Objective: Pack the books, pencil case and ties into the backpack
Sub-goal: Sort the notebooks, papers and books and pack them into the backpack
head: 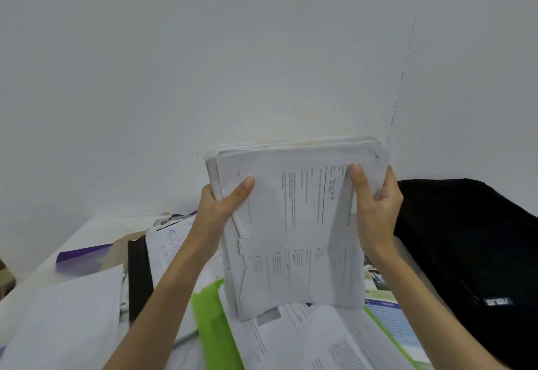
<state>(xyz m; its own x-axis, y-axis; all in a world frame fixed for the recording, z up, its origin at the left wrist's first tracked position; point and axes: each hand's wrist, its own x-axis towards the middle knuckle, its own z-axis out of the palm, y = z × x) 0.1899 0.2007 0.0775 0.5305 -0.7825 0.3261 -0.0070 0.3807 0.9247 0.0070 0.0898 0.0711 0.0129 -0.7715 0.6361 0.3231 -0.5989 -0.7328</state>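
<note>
A thick stack of white printed papers (294, 224) stands upright above the desk, held between both hands. My left hand (224, 200) grips its left edge, thumb across the front sheet. My right hand (375, 200) grips the right edge, thumb on the front near the top. The black backpack (465, 241) lies on the right side of the desk, just right of my right hand. Below the stack lie a green-covered book (212, 320) and open printed pages (314, 337). No pencil case or ties are visible.
The white desk (96, 230) is covered with loose papers (72, 320), a purple folder (84, 256) at left and a black-spined binder (139, 276). A plain white wall (262, 49) rises directly behind the desk.
</note>
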